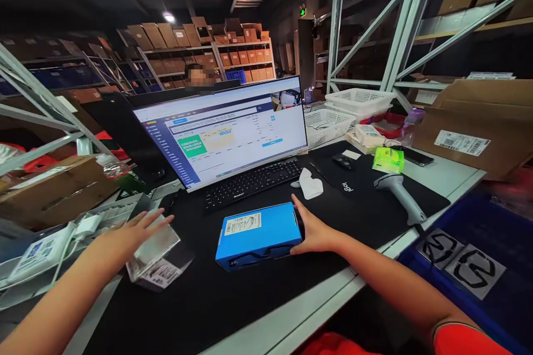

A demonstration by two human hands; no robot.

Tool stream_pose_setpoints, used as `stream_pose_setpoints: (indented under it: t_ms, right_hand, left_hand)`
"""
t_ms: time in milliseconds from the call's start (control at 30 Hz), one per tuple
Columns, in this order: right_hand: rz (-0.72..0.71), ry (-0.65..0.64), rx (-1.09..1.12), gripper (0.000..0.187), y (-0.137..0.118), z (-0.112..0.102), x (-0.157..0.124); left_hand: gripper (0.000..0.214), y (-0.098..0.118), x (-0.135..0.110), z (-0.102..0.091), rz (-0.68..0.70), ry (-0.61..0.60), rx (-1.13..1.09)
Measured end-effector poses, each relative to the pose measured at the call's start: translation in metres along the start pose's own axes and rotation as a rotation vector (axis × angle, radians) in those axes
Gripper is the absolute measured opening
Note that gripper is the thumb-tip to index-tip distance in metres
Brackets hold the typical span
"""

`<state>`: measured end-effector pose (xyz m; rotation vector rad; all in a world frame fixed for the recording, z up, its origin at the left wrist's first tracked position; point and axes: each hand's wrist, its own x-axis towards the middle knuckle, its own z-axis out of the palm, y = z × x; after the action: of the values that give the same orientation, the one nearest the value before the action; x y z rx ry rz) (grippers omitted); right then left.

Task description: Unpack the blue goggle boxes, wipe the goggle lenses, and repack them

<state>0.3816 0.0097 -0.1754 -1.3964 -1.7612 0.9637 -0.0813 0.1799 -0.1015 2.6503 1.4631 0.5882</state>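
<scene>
Blue box (258, 236) lies flat on the black mat (200, 316) that covers much of the counter (449, 175), ahead of the person and between the two hands. The right hand (312, 233) grips its right end, thumb at the near lower corner and fingers wrapped toward the far edge. The left hand (135, 236) is open, fingers spread above a clear-wrapped package (160, 266); I cannot tell whether they touch it.

The box looks like thin printed card: stiff along its folds, probably softer mid-panel, and likely light, though its contents are hidden. Its smooth face may slide a little under dry fingers. The end corners, as held now, seem the soundest grip; a second hold suits the opposite end, away from the white label (242, 224) on top. The package's shiny film would likely be slippery and crinkle, so its edges look the better hold.

Farther off sit a white crumpled piece (310, 184), a barcode scanner (400, 197), the keyboard (250, 183) and, behind that, the monitor (233, 138).
</scene>
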Motion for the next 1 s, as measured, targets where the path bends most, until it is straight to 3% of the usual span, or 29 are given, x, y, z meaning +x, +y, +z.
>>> stream_pose_setpoints:
  t_ms: [67,167,333,400,500,600,667,767,867,1000]
  right_hand:
    - [-0.076,0.010,-0.047,0.153,-0.001,-0.003,0.001]
    - [-0.287,0.016,-0.093,0.139,-0.004,-0.013,0.007]
    - [-0.573,-0.088,-0.121,0.118,-0.032,-0.038,0.023]
    - [-0.611,-0.166,-0.141,0.118,-0.049,-0.051,0.028]
    - [-0.567,-0.275,-0.164,0.116,-0.060,-0.068,0.031]
    - [-0.334,-0.138,0.014,0.110,-0.048,-0.067,0.034]
    - [-0.117,-0.038,0.248,0.115,-0.034,-0.053,0.036]
    - [0.093,-0.137,0.464,0.135,-0.021,-0.020,0.039]
    - [0.069,-0.201,0.529,0.126,-0.023,0.006,0.039]
    - [-0.020,-0.197,0.723,0.103,-0.027,0.013,0.033]
  left_hand:
    - [0.053,0.011,0.003,-0.006,0.039,-0.003,0.053]
    - [0.065,0.060,0.009,-0.003,0.106,-0.057,0.000]
    - [0.100,0.160,0.031,0.015,-0.028,-0.579,-0.557]
    - [0.106,0.180,0.039,0.019,-0.046,-0.740,-0.683]
    - [0.105,0.190,0.037,0.030,-0.131,-0.838,-0.896]
    - [0.099,0.195,0.022,0.051,-0.323,-0.741,-1.123]
    - [0.088,0.201,0.011,0.070,-0.481,-0.613,-1.251]
    - [0.071,0.213,-0.001,0.096,-0.661,-0.401,-1.401]
    - [0.068,0.221,-0.008,0.108,-0.754,-0.246,-1.467]
    - [0.069,0.224,-0.016,0.108,-0.770,-0.159,-1.507]
